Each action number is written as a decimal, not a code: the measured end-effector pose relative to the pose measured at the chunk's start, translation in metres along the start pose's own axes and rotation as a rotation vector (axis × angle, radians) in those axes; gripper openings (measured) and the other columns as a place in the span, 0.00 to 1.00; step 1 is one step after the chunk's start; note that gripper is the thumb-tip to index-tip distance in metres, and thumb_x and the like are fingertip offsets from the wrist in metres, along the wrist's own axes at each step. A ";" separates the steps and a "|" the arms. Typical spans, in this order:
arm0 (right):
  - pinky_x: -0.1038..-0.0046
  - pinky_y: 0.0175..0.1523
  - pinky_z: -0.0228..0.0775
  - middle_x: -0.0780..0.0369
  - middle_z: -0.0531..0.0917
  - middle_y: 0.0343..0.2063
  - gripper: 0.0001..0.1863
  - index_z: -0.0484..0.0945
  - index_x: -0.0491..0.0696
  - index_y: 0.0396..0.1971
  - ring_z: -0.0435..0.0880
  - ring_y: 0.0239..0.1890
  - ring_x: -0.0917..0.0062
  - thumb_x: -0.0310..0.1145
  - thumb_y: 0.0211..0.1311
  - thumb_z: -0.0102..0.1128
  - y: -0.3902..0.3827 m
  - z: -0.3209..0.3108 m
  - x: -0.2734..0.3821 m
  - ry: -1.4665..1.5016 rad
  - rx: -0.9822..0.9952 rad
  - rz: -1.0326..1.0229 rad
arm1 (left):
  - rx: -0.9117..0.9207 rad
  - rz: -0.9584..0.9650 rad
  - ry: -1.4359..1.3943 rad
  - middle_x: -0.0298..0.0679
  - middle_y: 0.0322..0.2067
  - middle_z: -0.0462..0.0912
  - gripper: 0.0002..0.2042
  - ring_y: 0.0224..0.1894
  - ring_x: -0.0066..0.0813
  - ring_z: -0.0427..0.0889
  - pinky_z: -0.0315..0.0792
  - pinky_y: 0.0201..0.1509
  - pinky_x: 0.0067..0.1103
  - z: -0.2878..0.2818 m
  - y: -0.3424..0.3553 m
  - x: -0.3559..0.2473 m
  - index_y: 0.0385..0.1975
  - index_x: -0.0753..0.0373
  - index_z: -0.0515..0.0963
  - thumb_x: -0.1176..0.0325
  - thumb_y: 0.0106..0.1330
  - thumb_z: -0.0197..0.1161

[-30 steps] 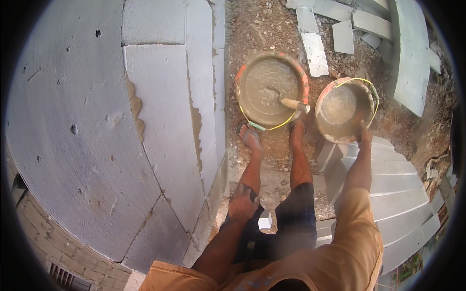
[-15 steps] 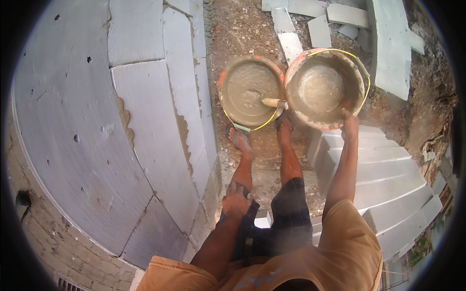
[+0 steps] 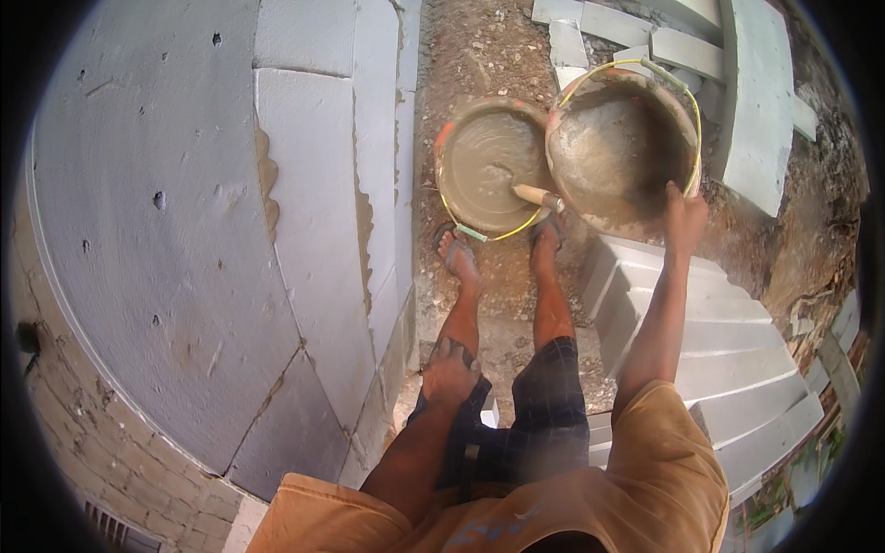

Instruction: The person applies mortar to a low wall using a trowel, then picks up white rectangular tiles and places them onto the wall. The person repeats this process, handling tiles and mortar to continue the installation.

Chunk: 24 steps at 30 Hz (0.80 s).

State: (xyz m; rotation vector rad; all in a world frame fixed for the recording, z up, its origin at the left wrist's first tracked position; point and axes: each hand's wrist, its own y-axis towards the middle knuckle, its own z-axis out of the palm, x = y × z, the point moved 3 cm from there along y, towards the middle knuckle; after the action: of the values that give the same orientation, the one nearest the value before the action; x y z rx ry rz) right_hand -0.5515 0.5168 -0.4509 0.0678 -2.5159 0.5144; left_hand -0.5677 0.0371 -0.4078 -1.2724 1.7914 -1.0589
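My right hand (image 3: 684,221) is closed on the near right rim of a wide, mortar-stained bucket (image 3: 622,152). This bucket is tilted, and its pale inner bottom shows with a little residue. A yellow wire handle (image 3: 698,120) with a pale grip lies along its far right edge. My left hand (image 3: 450,371) rests over my left knee, fingers apart, holding nothing. Left of the tilted bucket stands a second bucket (image 3: 441,170) with wet grey mortar (image 3: 489,152) in it. A wooden-handled tool (image 3: 537,196) sticks out of the mortar; its head is hidden. My feet are just behind this bucket.
A wall of pale blocks (image 3: 304,157) with mortar squeezed from its joints runs along the left. Stacked blocks (image 3: 710,323) stand right of my legs. Block pieces (image 3: 687,53) and a long slab (image 3: 756,111) lie at the far right on rough soil (image 3: 475,55).
The right bucket has tipped further, its right side lifted by my right hand, which has moved slightly right. My left hand stays on my knee. The view has shifted a little.
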 end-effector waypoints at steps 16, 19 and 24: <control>0.62 0.40 0.75 0.51 0.84 0.24 0.16 0.83 0.41 0.42 0.86 0.29 0.65 0.37 0.59 0.64 -0.027 0.010 0.049 -0.127 -0.078 -0.069 | 0.051 -0.064 -0.041 0.49 0.69 0.65 0.27 0.66 0.49 0.70 0.68 0.68 0.39 -0.001 0.003 0.015 0.55 0.64 0.78 0.51 0.63 0.63; 0.65 0.38 0.74 0.56 0.84 0.24 0.15 0.84 0.40 0.39 0.82 0.27 0.72 0.36 0.58 0.65 -0.007 0.010 0.000 0.051 -0.105 -0.012 | 0.063 -0.079 -0.043 0.50 0.69 0.66 0.27 0.66 0.49 0.71 0.68 0.68 0.38 0.004 0.004 0.012 0.56 0.63 0.78 0.50 0.63 0.63; 0.68 0.28 0.72 0.61 0.82 0.28 0.10 0.80 0.38 0.40 0.80 0.27 0.73 0.27 0.61 0.62 -0.019 0.021 -0.096 0.675 -0.143 0.295 | 0.095 -0.079 0.006 0.47 0.69 0.66 0.28 0.66 0.47 0.72 0.69 0.68 0.36 0.002 0.006 0.006 0.58 0.60 0.79 0.49 0.63 0.62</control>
State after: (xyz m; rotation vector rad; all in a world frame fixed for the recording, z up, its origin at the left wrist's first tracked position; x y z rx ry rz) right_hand -0.4790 0.4852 -0.5128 -0.4617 -1.8918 0.3844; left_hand -0.5698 0.0316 -0.4146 -1.2919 1.6870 -1.1787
